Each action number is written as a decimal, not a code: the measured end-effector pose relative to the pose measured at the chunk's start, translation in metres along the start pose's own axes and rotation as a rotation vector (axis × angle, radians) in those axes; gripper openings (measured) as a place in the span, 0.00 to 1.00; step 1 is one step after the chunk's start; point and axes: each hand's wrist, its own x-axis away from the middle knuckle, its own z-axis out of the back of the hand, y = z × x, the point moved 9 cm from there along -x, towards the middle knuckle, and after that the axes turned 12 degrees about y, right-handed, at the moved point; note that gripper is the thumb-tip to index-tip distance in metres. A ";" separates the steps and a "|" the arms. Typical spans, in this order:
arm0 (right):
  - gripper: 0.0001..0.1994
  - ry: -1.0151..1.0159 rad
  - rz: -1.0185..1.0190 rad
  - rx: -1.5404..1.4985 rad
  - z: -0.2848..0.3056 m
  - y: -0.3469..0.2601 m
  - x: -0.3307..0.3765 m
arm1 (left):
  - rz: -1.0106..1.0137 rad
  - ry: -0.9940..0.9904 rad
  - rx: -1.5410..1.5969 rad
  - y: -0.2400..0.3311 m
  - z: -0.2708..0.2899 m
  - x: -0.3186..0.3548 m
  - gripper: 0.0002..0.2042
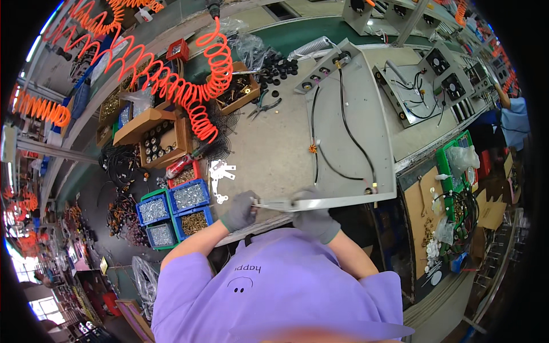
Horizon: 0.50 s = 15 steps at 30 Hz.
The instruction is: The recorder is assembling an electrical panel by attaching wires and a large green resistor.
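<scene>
We grip grey metal panel (349, 131) near edge: left hand (240, 210) fingers pinched on pliers (273, 203), right hand (314, 217) fingers curled over panel rim, blue screw bins (174, 208) just left.

A single head-worn fisheye view looks steeply down from just above the person's purple shirt (274, 286), which fills the near lower edge. It faces forward over the surface (269, 148), close to the gloved left hand (240, 210) and right hand (314, 220) at its near edge. Farther benches bend along the right rim, and orange coiled hoses (194, 86) curve across the far left.
</scene>
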 end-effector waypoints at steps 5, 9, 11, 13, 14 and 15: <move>0.18 -0.908 -0.469 -0.119 -0.051 -0.015 0.010 | 0.268 -0.207 0.026 -0.083 0.013 0.056 0.09; 0.25 -1.014 -0.541 -0.715 0.017 -0.039 -0.003 | 0.222 -0.654 -0.145 -0.128 0.021 0.079 0.13; 0.18 -0.478 -0.677 -0.667 0.065 -0.001 -0.035 | 0.372 -0.785 -0.257 -0.166 0.032 0.056 0.14; 0.20 0.142 -0.797 -0.094 0.110 0.044 -0.039 | 0.308 -0.606 -0.273 -0.197 0.029 -0.011 0.13; 0.25 0.195 -0.693 0.202 0.106 0.042 -0.065 | 0.177 -0.441 -0.236 -0.209 0.024 -0.043 0.14; 0.28 0.199 -0.706 0.262 0.093 0.053 -0.073 | 0.163 -0.417 -0.211 -0.214 0.013 -0.073 0.15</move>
